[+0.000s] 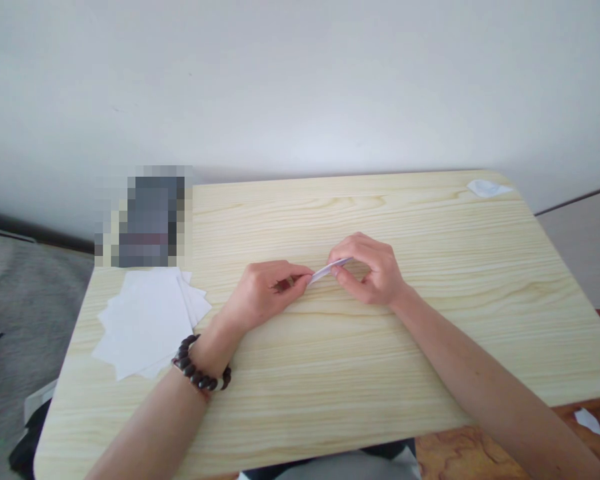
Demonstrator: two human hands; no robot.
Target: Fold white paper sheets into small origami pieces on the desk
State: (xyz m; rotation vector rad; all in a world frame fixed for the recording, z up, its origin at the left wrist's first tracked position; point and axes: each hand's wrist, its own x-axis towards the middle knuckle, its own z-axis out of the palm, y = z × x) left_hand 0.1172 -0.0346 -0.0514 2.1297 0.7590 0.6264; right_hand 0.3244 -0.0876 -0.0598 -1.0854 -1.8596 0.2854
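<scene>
Both hands meet over the middle of a pale wooden table (430,347). My left hand (267,293), with a dark bead bracelet on its wrist, pinches one end of a small folded white paper (327,270). My right hand (373,270) curls over the paper's other end, fingers closed on it. The paper is narrow and seen nearly edge-on, held just above the tabletop between the two hands.
A fanned stack of white paper sheets (147,320) lies at the table's left. A blurred-out dark object (150,217) stands at the back left corner. A small white paper scrap (487,188) sits at the back right corner. A white wall rises behind.
</scene>
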